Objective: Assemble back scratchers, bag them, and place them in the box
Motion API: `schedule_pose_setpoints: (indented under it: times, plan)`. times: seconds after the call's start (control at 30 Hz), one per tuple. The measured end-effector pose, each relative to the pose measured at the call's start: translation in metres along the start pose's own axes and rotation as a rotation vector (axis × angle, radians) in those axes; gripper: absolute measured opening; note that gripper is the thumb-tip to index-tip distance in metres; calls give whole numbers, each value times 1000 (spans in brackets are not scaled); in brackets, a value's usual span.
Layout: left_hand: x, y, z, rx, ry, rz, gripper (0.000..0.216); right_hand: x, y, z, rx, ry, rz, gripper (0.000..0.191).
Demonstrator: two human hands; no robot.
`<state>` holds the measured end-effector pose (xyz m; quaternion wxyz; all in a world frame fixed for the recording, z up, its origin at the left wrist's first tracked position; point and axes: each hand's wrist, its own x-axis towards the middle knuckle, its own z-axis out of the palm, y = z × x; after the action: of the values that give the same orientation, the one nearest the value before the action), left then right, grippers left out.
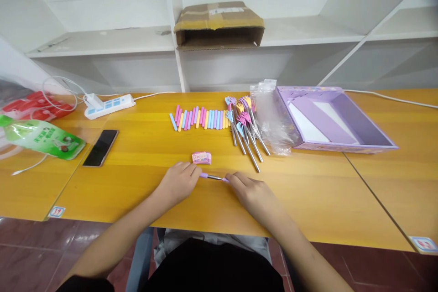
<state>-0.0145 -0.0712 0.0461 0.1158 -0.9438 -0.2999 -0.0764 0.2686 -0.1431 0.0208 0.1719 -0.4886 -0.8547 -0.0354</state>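
Close to the table's front edge, a telescopic back scratcher (215,177) with a metal rod and purple ends stretches between my hands. My left hand (181,180) is closed round its purple handle end. The other end sits in the closed fingers of my right hand (251,191), which hide its tip. Just beyond my left hand lies a small stack of pink printed labels (201,158). Farther back, coloured handle sleeves (198,119) form a row. Beside them is a pile of back scratchers (244,123) with hand-shaped heads and bare metal rods.
Clear plastic bags (272,116) lie against a purple box (345,146) at right. On the left are a phone (100,148), a green-and-white bottle-like pack (48,139), a power strip (109,106) and red packaging (37,106). An open cardboard box (219,25) rests on the shelf.
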Motion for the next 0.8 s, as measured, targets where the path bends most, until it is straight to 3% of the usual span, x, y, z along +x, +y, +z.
schedule_pose_setpoints:
  times: [0.3, 0.57, 0.67, 0.8]
  plan:
    - [-4, 0, -3, -116, -214, -81, 18, 2, -5, -2, 65, -19, -16, 17]
    - [-5, -10, -14, -182, -287, -222, 25, 1, -11, 1, -4, 121, -31, 25]
    - [-17, -33, -17, -171, -249, -302, 29, -12, 9, -6, -43, 160, -22, 30]
    - [-50, -83, -25, -81, -197, -405, 29, -50, 66, -27, -132, 219, 38, 29]
